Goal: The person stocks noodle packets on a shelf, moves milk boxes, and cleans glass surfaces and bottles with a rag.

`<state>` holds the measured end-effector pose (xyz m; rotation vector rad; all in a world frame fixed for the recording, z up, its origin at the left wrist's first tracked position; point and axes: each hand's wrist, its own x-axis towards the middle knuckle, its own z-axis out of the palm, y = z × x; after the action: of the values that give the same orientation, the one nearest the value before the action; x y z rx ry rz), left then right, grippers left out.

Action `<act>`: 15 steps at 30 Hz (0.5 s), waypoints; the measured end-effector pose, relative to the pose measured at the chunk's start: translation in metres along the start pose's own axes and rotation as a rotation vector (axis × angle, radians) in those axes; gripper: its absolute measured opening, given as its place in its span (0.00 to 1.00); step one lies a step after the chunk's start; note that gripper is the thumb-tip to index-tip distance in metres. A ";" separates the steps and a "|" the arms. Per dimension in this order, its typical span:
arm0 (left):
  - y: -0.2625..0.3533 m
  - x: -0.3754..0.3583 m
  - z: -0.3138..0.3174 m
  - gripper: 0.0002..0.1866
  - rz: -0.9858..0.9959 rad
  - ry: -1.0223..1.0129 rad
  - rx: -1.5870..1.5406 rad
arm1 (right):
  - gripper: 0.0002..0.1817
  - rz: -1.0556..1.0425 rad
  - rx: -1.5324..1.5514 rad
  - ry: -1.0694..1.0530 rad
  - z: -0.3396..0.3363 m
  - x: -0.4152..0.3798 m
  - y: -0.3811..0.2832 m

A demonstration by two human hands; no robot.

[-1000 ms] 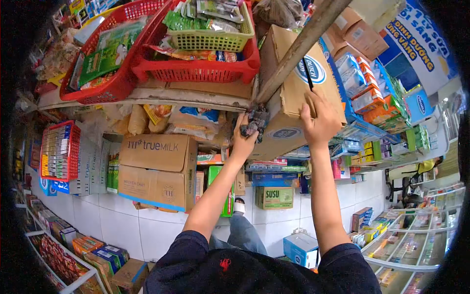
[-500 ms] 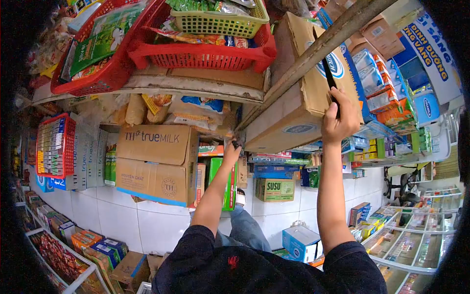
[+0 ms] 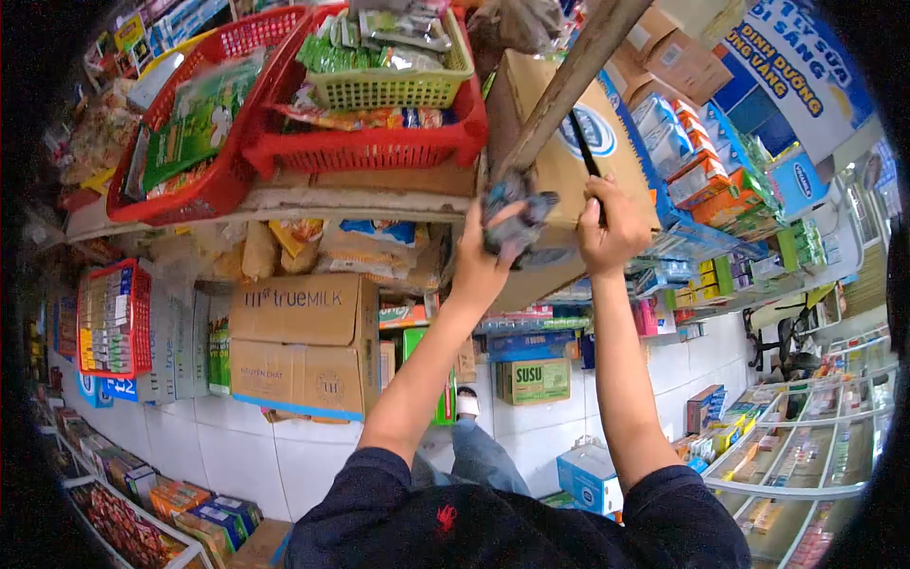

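Note:
My left hand is wrapped round a crumpled dark grey cloth, blurred by motion. The cloth is right at the lower part of a slanting, worn pole. My right hand is closed on a thin black stick, which points up and away across the front of a large cardboard carton with a blue oval logo. That hand overlaps the carton's near lower corner. What the far end of the stick is, I cannot tell.
Red baskets and a pale green basket of packets stand on the shelf at left. Below sits a brown milk carton. Drink packs line the right shelf; a SUSU box and a blue-white box are lower down.
My left hand has risen from below the shelf edge to the pole, and the cloth now shows clearly. My right hand, still on the stick, sits slightly further left and lower in view.

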<state>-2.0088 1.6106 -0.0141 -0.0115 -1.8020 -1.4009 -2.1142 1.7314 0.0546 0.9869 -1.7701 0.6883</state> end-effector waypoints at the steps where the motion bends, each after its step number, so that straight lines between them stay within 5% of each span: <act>1: -0.015 -0.011 0.005 0.24 -0.040 0.058 0.002 | 0.06 -0.011 0.015 0.001 0.000 0.001 0.000; 4: -0.057 -0.053 0.016 0.21 -0.447 0.113 -0.038 | 0.06 0.006 0.027 -0.003 -0.001 0.001 0.000; 10: -0.165 -0.155 0.027 0.20 -0.759 0.129 0.315 | 0.06 -0.020 -0.004 0.013 -0.002 0.001 0.003; 12: -0.210 -0.202 0.003 0.20 -0.865 -0.346 0.488 | 0.06 -0.016 0.012 -0.004 -0.003 0.001 0.002; 14: -0.220 -0.242 -0.025 0.19 -0.646 -0.990 0.548 | 0.07 -0.045 0.019 0.026 -0.002 0.003 0.003; 15: -0.209 -0.260 -0.024 0.19 -0.741 -1.005 0.478 | 0.07 -0.038 0.010 0.005 -0.003 0.005 0.001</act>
<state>-1.9227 1.6317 -0.3368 0.2713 -3.1885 -1.5156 -2.1150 1.7331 0.0606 1.0217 -1.7408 0.6760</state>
